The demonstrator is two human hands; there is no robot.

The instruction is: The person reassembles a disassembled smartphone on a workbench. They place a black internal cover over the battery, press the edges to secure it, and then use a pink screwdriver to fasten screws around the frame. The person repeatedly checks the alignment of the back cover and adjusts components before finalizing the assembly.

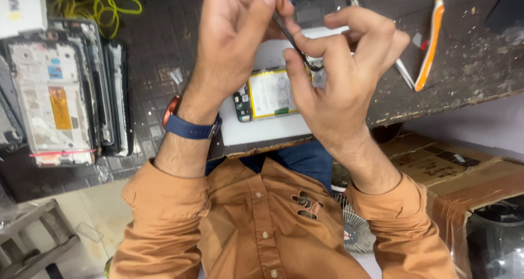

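Tweezers (pixel 295 41), thin, dark and curved, sit pinched in both hands' grip above the opened phone (pixel 266 96).

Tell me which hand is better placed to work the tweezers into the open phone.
Probably the right hand: its fingers pinch the tweezers near the tip, just over the phone. The left hand grips only the upper end, farther off.
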